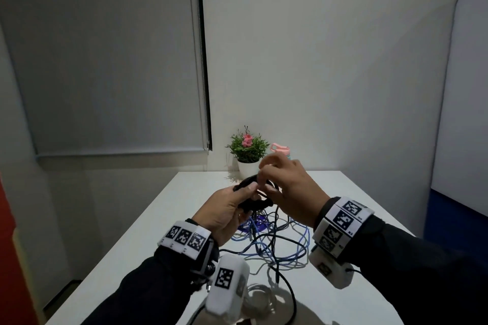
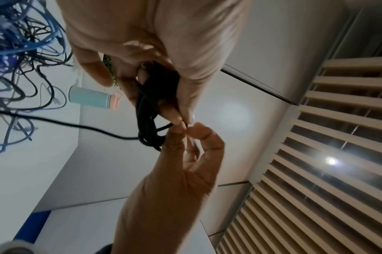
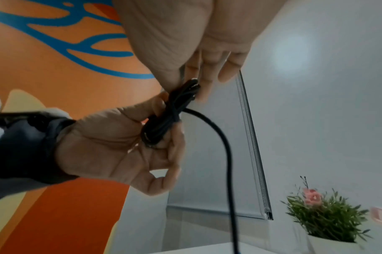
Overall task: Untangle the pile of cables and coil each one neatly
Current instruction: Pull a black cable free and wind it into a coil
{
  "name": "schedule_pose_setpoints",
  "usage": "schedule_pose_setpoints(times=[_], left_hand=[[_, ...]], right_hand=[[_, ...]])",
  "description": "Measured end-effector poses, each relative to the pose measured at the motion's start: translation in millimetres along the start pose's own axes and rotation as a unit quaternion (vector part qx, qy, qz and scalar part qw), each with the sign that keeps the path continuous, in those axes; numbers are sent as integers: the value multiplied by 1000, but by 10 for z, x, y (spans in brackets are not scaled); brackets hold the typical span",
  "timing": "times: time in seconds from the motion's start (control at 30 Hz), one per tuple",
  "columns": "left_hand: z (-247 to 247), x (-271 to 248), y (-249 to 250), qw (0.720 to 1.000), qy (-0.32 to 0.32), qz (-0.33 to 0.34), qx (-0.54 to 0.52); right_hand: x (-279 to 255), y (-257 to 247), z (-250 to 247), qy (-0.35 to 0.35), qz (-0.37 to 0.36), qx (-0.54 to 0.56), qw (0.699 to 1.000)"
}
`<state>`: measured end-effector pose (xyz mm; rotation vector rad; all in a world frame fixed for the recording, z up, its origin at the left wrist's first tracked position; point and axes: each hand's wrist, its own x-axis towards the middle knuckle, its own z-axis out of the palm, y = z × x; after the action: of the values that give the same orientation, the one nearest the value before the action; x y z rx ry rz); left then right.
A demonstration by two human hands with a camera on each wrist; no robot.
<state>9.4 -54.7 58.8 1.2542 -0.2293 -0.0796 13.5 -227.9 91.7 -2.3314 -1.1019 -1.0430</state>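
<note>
A coil of black cable [image 1: 257,203] is held above the table between both hands. My left hand [image 1: 237,204] grips one side of the coil [image 3: 164,123], fingers curled round the bundled loops. My right hand [image 1: 265,179] reaches over from the right and pinches a strand [image 2: 164,128] at the coil's top with thumb and fingertips. One loose black strand [image 3: 223,142] hangs from the coil down to the table. Beneath the hands lies a tangled pile of blue and black cables [image 1: 274,241].
A potted plant [image 1: 248,151] and a pink-lidded bottle [image 1: 281,150] stand at the far edge of the white table [image 1: 343,219]. A pale coiled cable [image 1: 261,295] lies near the front edge. A black lead [image 1: 289,295] curves past it.
</note>
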Motion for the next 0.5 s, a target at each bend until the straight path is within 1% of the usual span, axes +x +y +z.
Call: schedule_pose_setpoints(times=[0.07,0.17,0.27,0.33,0.4,0.43,0.47,0.5], left_hand=[[13,1,-17,999,0,-3,-33],[11,-1,-8,997,-23,16,-66],[33,8,-23,997,-45,52,-17],[45,10,-8,996,-46,73,26],[40,19,41,994,-41,81,62],[19,23,58,990,-41,93,98],[-6,29,64,981,-47,115,151],[-27,32,61,966,-60,140,209]], right_hand=[[-27,10,-17,4,-10,-36,999],[-93,11,-49,-29,43,-34,998],[-79,-43,-67,-62,99,-22,993],[-24,-80,-86,-96,157,44,982],[15,-110,-118,-127,226,167,951],[22,-121,-121,-126,262,238,927],[18,-126,-121,-114,304,302,896],[22,-129,-126,-95,350,363,858]])
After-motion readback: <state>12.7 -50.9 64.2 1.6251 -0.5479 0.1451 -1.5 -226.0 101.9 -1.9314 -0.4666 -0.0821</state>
